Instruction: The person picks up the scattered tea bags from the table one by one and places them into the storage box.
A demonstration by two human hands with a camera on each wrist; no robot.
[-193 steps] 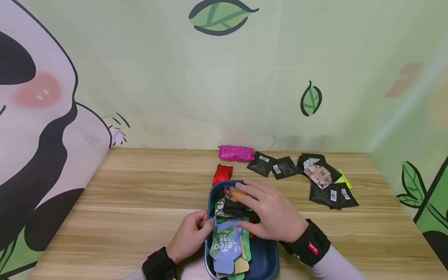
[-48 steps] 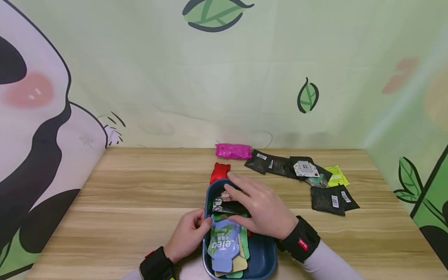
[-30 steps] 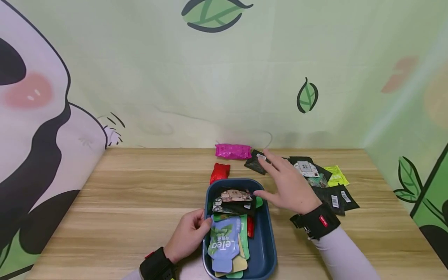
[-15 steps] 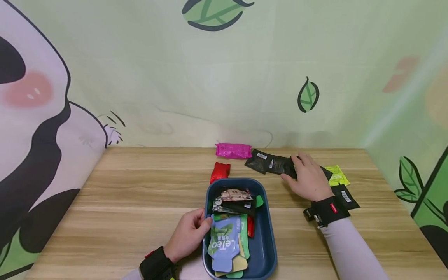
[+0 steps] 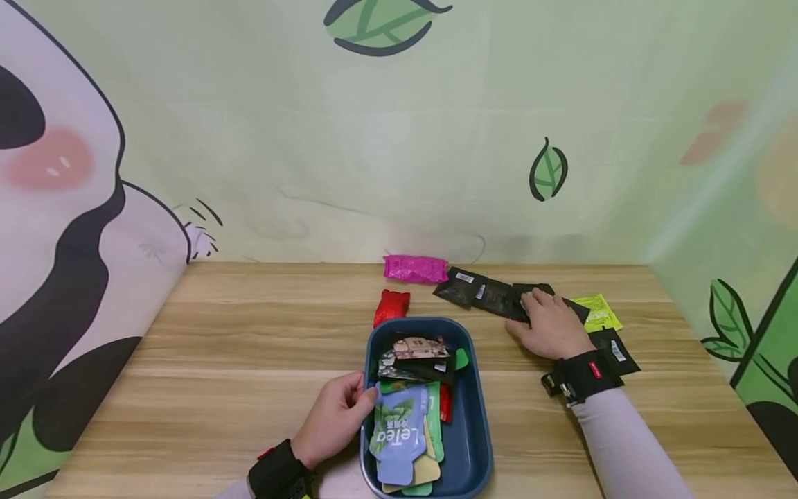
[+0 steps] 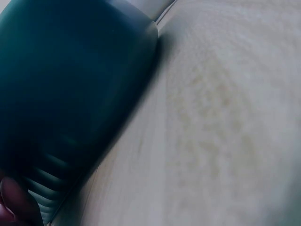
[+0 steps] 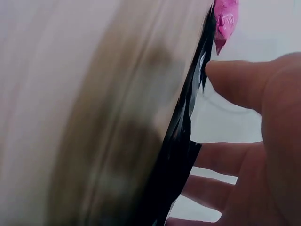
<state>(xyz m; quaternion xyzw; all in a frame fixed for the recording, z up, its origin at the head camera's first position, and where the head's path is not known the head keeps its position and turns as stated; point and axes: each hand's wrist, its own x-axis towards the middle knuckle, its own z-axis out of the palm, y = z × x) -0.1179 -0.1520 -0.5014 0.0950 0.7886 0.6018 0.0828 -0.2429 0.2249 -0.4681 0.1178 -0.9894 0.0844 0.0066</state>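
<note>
My left hand (image 5: 333, 419) grips the left wall of a dark blue plastic tub (image 5: 476, 416), thumb over the rim. In the left wrist view the tub's outer wall (image 6: 80, 80) fills the left side, with a fingertip at its lower corner. The tub holds a blue LeTea packet (image 5: 395, 440), black sachets (image 5: 424, 371), a patterned sachet (image 5: 420, 348) and a bit of red wrapper. My right hand (image 5: 555, 327) lies over the black sachets (image 5: 495, 298) at the back right, its fingers touching them. In the right wrist view its thumb and fingers are spread beside the black sachet edges (image 7: 176, 155).
A magenta wrapped packet (image 5: 415, 269) lies near the backdrop, and a red one (image 5: 392, 306) just behind the tub. Right of my right hand are a yellow sachet (image 5: 597, 312) and another black sachet (image 5: 616, 351). A printed cloth (image 5: 436, 152) rises behind the wooden table (image 5: 249, 333).
My right hand has left the tub and moved right to the black sachets, whose white-labelled one it now covers. A patterned sachet from the right-hand pile now lies in the tub. My left hand stays put.
</note>
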